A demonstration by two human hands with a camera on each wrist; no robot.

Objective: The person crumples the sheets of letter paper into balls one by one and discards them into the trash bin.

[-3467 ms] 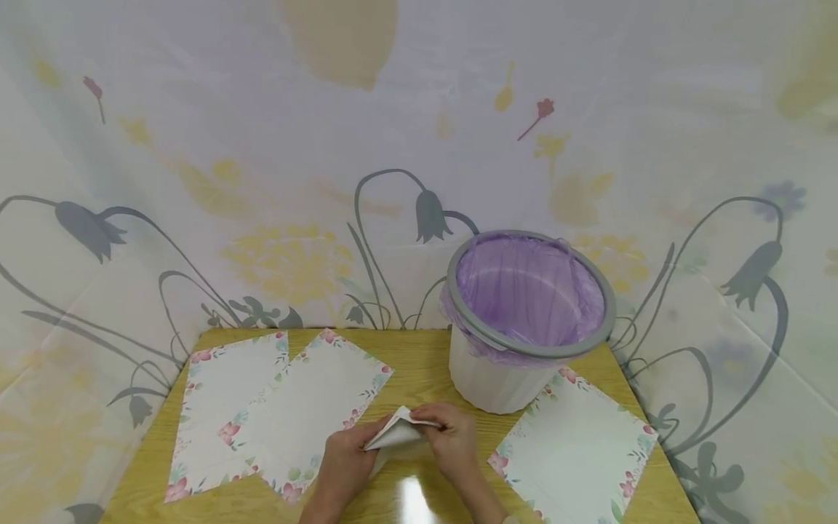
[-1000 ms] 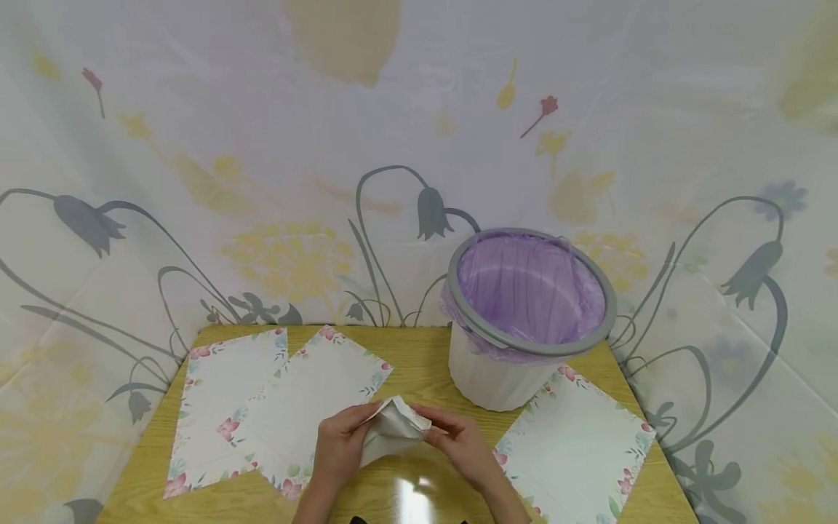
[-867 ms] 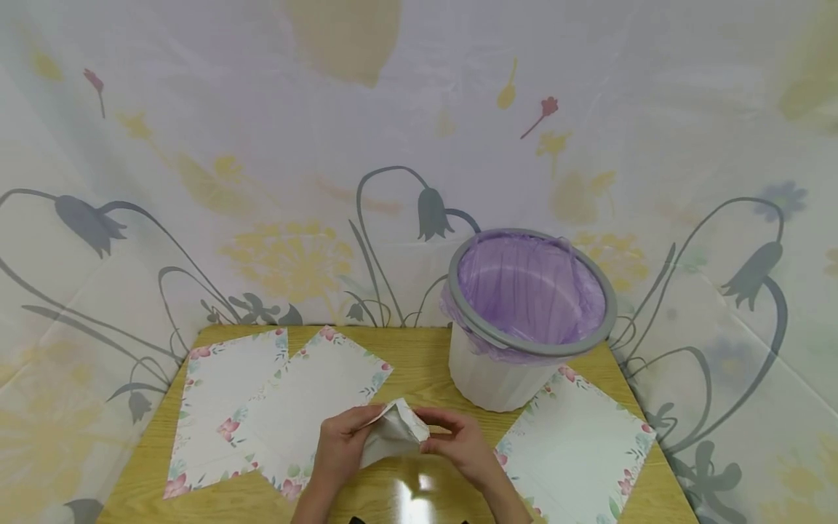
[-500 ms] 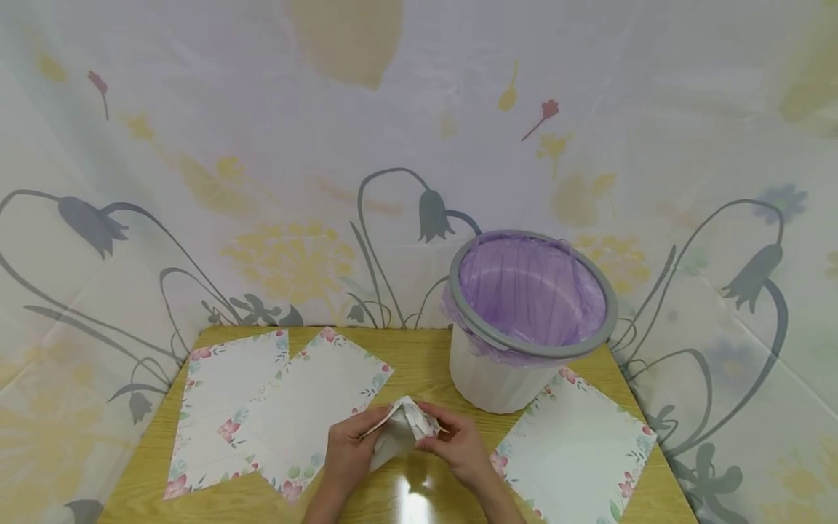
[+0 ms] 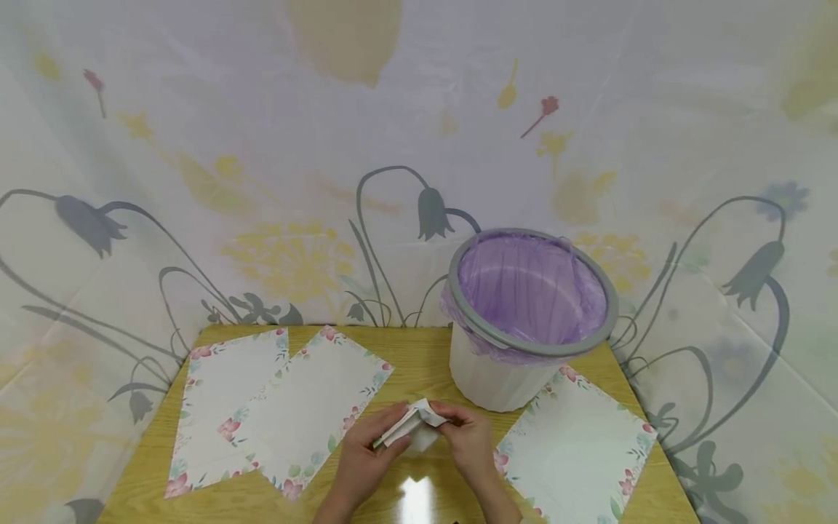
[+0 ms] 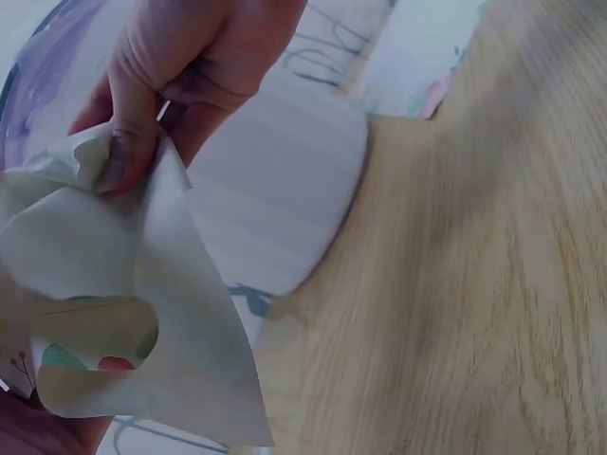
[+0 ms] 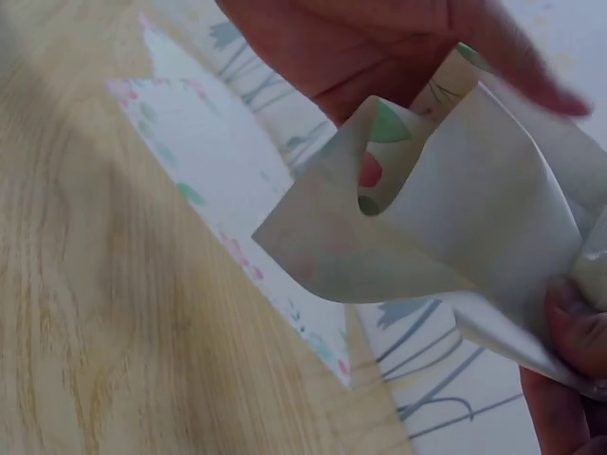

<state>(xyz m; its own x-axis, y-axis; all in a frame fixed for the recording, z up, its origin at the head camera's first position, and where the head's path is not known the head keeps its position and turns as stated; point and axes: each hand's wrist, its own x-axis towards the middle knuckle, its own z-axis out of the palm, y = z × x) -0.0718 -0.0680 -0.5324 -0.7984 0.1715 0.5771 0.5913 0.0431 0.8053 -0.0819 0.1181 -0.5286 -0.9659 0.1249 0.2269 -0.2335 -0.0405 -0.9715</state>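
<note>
Between both hands, above the front of the table, is a crumpled, folded sheet of paper [image 5: 407, 426]. My left hand [image 5: 365, 453] grips its left side, with the thumb below and the fingers above. My right hand [image 5: 473, 438] pinches the upper right corner. From the left wrist, the paper [image 6: 204, 332] shows its plain pale side, with red and green print inside a curved fold; the right hand's thumb [image 6: 128, 156] presses on its top. The right wrist view shows the same paper [image 7: 474, 227] bent into loose folds, with the left hand [image 7: 370, 38] behind it.
A white bin [image 5: 497, 378] with a grey rim and purple liner stands behind the hands, to the right. Two overlapping flower-bordered sheets [image 5: 308, 415] lie on the left of the wooden table [image 5: 419, 356]. Another such sheet [image 5: 579, 451] lies at right, by the bin.
The paper has gone from a wide, tent-like fold to a narrower, more crumpled bundle. My hands have come closer together and shifted slightly right; the bin and the lying sheets have stayed put.
</note>
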